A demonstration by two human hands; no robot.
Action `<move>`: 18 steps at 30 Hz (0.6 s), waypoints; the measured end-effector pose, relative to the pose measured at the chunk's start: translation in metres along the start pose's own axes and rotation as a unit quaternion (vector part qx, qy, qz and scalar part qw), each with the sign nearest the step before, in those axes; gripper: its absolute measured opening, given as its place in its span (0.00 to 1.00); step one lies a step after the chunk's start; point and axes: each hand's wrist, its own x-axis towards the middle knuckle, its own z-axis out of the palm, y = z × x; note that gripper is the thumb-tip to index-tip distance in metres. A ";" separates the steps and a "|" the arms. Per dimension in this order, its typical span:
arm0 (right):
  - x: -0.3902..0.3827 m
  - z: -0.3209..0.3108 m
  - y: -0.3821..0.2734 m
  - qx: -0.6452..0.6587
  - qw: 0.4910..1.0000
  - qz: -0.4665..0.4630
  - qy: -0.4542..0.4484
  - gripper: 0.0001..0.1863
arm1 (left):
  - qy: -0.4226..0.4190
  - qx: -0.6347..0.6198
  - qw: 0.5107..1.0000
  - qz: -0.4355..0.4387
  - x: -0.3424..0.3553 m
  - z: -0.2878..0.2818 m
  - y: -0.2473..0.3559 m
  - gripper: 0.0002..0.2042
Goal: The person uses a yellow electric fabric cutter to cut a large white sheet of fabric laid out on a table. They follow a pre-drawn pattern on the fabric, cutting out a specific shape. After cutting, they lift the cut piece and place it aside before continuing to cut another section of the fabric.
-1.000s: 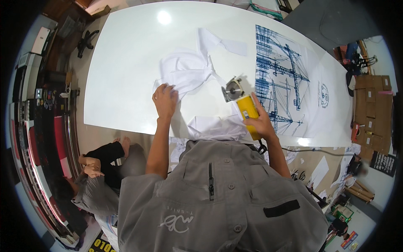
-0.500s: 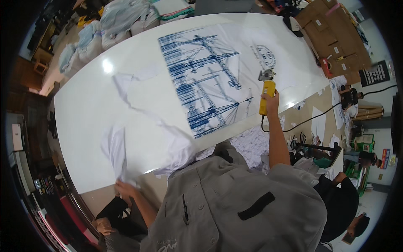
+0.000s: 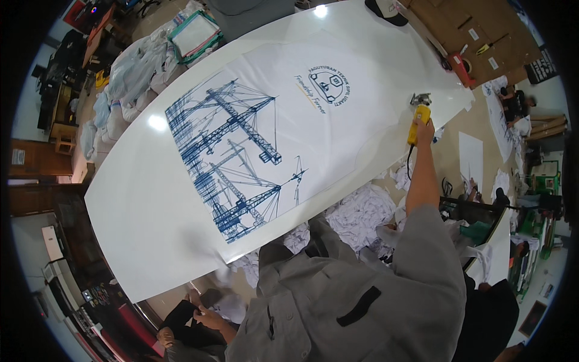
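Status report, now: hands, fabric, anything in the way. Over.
Right hand gripping yellow cutter, right end of white table. Left hand past near edge, grip unclear. Printed white fabric spread on table; cap at far edge.

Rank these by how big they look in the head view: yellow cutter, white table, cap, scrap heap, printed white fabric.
1. White table
2. Printed white fabric
3. Scrap heap
4. Yellow cutter and cap: too alike to rank, and the cap sits farther from the camera.

A head-worn fisheye looks down; grey buttoned cloth shirt [image 3: 362, 271] nearest; long, glossy white table [image 3: 145, 205] beyond, spanning mid-view.
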 end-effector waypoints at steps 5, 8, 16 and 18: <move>0.055 0.012 -0.009 -0.045 0.998 -0.051 -0.010 0.25 | -0.052 -0.068 0.994 0.071 -0.006 -0.050 0.103 0.24; 0.072 0.027 -0.011 -0.167 0.985 -0.038 -0.015 0.34 | -0.098 -0.088 0.980 0.150 -0.021 -0.056 0.156 0.20; -0.119 0.227 -0.071 -0.313 0.904 -0.256 -0.141 0.53 | -0.457 -0.088 0.814 0.347 -0.070 -0.037 0.288 0.18; -0.234 0.257 -0.102 -0.203 0.892 -0.333 -0.229 0.57 | -0.456 -0.154 0.762 0.434 -0.087 -0.025 0.323 0.17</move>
